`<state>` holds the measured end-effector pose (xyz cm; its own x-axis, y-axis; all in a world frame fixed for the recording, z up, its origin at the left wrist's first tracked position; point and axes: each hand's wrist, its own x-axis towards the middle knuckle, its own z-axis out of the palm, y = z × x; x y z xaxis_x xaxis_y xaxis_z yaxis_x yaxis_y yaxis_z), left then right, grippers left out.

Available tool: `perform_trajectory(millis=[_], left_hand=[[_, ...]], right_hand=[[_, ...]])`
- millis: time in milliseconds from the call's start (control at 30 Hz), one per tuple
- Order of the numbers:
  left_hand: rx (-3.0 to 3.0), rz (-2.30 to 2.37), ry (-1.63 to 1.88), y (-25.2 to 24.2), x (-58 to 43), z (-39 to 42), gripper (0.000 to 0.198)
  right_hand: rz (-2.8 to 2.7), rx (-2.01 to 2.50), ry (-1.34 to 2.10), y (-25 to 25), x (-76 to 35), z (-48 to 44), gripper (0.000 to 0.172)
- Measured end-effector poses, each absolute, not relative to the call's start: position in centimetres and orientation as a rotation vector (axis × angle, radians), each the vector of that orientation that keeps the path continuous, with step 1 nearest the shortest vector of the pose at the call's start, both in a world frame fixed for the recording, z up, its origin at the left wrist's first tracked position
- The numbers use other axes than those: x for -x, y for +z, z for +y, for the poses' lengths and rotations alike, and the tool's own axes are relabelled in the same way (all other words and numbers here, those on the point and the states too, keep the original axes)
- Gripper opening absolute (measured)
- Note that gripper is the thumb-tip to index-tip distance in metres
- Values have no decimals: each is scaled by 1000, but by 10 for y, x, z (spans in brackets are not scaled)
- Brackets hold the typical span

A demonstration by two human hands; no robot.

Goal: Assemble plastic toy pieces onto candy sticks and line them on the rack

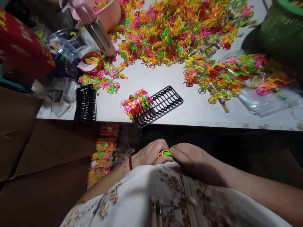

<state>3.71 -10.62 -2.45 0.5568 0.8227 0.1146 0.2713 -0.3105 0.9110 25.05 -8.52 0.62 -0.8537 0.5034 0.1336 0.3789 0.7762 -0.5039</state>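
Note:
My left hand [151, 153] and my right hand [189, 156] meet close to my body, below the table's front edge. Between their fingers is a small yellow, green and pink plastic piece [166, 153], and both hands are closed on it. Beyond them, a black plastic rack [167, 100] lies slanted on the white table [111, 108]. Its left end bears a cluster of pink, orange, red and green plastic pieces [137, 102]; the slots to the right hold none.
A big heap of colourful pieces [165, 31] covers the back. Stacked black racks [86, 104], a red basket [94, 64] and a pink-lidded flask [97, 30] stand left. Clear plastic bags [265, 102] and a green basket [281, 34] are right. Packed pieces [101, 160] lie below, left.

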Motion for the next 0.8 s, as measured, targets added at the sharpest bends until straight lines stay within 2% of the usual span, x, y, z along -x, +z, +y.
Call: perform_trajectory(millis=[67,233,367,500,667,800], left_hand=[[-1899,866,737,-25,-37,-104,20],[-1918,831,771,-26,-36,-103,20],[-1886,841,901,-29,-36,-105,20],[-1962,855,1040,-29,-36,-103,26],[-1986,821,1026,-28,-34,-101,31],[-2036,826,968,-29,-34,-100,30]], right_hand=[[-2668,677,691,4,-250,-85,30],[-2624,665,696,3,-249,-85,25],[-2598,667,670,7,-249,-83,25],[-2478,614,788,9,-249,-80,23],[-2480,668,860,13,-247,-81,21],[-2528,625,735,14,-249,-80,23]])
